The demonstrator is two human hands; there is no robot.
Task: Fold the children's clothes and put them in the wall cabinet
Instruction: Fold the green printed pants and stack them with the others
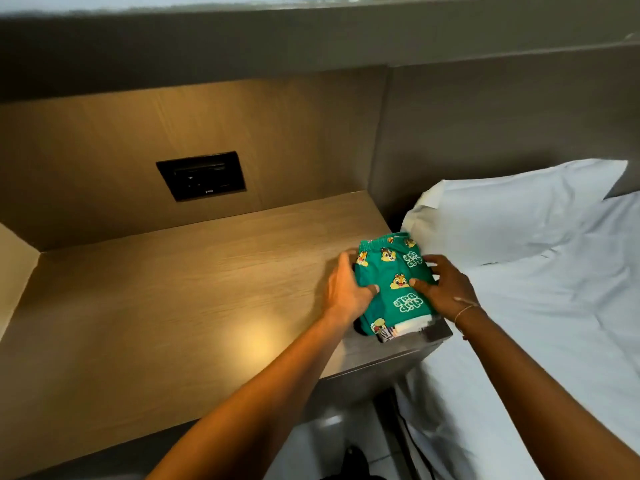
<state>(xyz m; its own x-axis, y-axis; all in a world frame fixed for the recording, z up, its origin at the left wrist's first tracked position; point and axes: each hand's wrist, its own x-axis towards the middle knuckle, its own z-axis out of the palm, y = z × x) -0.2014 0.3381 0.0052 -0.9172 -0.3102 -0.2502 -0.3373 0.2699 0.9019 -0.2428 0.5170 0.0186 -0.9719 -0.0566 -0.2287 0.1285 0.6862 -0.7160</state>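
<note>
A folded stack of green children's clothes (394, 271) printed with cartoon chipmunks rests at the right end of the wooden shelf (173, 306), with white patterned cloth showing under its near edge. My left hand (348, 289) grips the stack's left side, thumb on top. My right hand (446, 289) holds its right side, thumb pressed on the green fabric. A thin bracelet circles my right wrist.
A black socket panel (201, 175) sits in the wooden back wall. A white pillow (512, 216) and a white bed sheet (554, 341) lie right of the shelf. A grey padded wall rises behind. Tiled floor shows below.
</note>
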